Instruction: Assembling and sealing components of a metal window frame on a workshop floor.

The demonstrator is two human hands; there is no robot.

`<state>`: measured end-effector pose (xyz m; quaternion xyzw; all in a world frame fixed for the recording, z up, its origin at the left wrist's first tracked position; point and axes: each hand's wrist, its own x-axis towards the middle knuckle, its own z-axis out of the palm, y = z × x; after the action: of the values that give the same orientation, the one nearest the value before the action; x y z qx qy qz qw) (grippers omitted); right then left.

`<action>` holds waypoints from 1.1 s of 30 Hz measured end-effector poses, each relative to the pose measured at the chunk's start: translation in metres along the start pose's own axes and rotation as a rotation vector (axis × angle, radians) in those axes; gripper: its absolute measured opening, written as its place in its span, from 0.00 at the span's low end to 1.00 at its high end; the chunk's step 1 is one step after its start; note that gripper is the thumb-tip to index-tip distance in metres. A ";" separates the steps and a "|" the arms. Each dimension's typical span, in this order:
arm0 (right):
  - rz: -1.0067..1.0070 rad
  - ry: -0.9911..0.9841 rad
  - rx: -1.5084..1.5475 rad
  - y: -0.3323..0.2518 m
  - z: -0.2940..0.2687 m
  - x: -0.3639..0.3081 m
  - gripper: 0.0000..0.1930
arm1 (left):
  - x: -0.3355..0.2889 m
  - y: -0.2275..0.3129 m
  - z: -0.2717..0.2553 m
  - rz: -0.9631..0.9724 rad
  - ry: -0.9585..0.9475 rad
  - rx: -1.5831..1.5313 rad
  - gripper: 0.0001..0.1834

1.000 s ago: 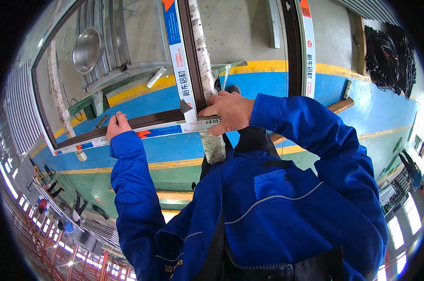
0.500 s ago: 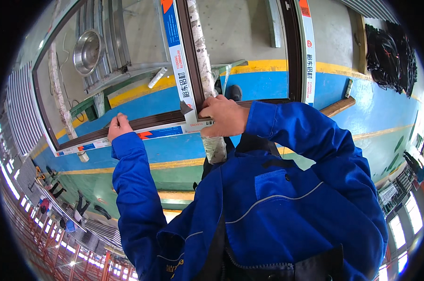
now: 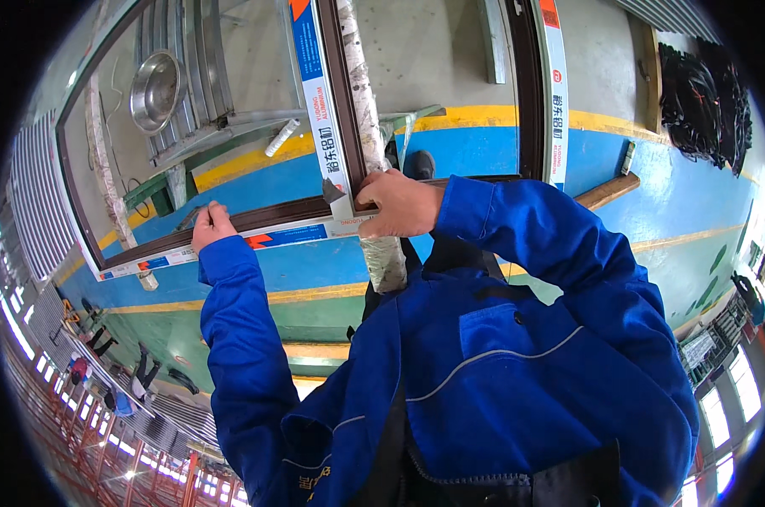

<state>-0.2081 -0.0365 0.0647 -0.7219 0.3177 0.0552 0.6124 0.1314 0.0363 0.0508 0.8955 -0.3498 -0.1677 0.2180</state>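
Note:
A large dark brown metal window frame (image 3: 281, 213), its outer faces covered in white, blue and orange printed film (image 3: 323, 127), lies in front of me. My right hand (image 3: 402, 204) grips the frame where the middle bar joins the near bar, fingers over the inner edge and thumb on the near side. A grey flap (image 3: 332, 191) of loose film sticks up beside that joint. Farther left along the near bar, my left hand (image 3: 212, 226) is pinched closed. A thin dark strip (image 3: 188, 218) juts from its fingertips; its kind is unclear.
Wrapped, speckled support bars (image 3: 384, 262) run under the frame. Through its opening show a metal bowl (image 3: 157, 93), metal profiles (image 3: 209, 59), a green stand (image 3: 154, 190) and a white roll (image 3: 283, 138). Black coiled strips (image 3: 705, 110) hang at right. People (image 3: 141, 376) are far left.
My left hand has shifted slightly left and up, and a thin dark strip now shows at its fingertips. My right hand keeps its place, its thumb a little more tucked in.

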 end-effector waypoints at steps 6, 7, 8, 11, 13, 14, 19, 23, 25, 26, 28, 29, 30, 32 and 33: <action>-0.074 0.132 0.033 0.009 -0.010 -0.025 0.28 | 0.000 0.001 0.000 0.004 0.006 0.000 0.20; -0.104 0.299 -0.142 0.008 -0.010 -0.032 0.30 | 0.000 0.002 -0.001 0.003 0.005 0.000 0.20; -0.103 0.298 -0.143 0.007 -0.012 -0.037 0.30 | -0.001 0.004 -0.001 -0.004 0.008 -0.017 0.21; -0.110 0.294 -0.365 0.003 -0.011 -0.044 0.35 | 0.000 0.004 -0.001 -0.007 0.003 -0.009 0.21; -0.117 0.234 -0.457 0.000 -0.007 -0.044 0.40 | 0.000 0.003 0.000 -0.002 -0.003 0.017 0.21; -0.116 0.237 -0.457 -0.003 -0.008 -0.042 0.40 | 0.000 0.003 0.000 0.014 0.004 0.023 0.21; 0.060 -0.073 -0.630 -0.023 -0.020 -0.037 0.45 | -0.002 0.005 -0.002 -0.001 -0.013 0.016 0.21; 0.033 0.042 -0.632 -0.013 -0.007 -0.034 0.46 | -0.001 0.005 -0.001 0.003 -0.006 0.007 0.21; 0.048 0.012 -0.626 -0.013 -0.008 -0.028 0.46 | -0.002 0.006 -0.002 0.000 -0.013 0.008 0.21; 0.049 0.010 -0.626 -0.014 -0.010 -0.026 0.46 | -0.003 0.007 -0.002 -0.001 -0.001 0.009 0.21; 0.052 -0.055 -0.640 -0.018 -0.016 -0.025 0.46 | -0.004 0.007 -0.001 0.001 0.013 0.006 0.21; 0.053 -0.051 -0.642 -0.019 -0.016 -0.026 0.46 | -0.003 0.007 -0.002 0.014 0.017 0.022 0.21; 0.048 -0.050 -0.647 -0.019 -0.017 -0.028 0.45 | -0.002 0.006 -0.002 0.026 0.021 0.038 0.21; 0.041 -0.054 -0.649 -0.016 -0.015 -0.028 0.45 | -0.001 0.004 -0.001 0.027 0.024 0.043 0.21; 0.038 -0.024 -0.644 -0.013 -0.011 -0.027 0.45 | 0.000 0.003 0.000 0.029 0.027 0.047 0.21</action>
<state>-0.2264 -0.0356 0.0915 -0.8716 0.2903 0.1728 0.3551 0.1298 0.0344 0.0527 0.8975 -0.3636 -0.1440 0.2039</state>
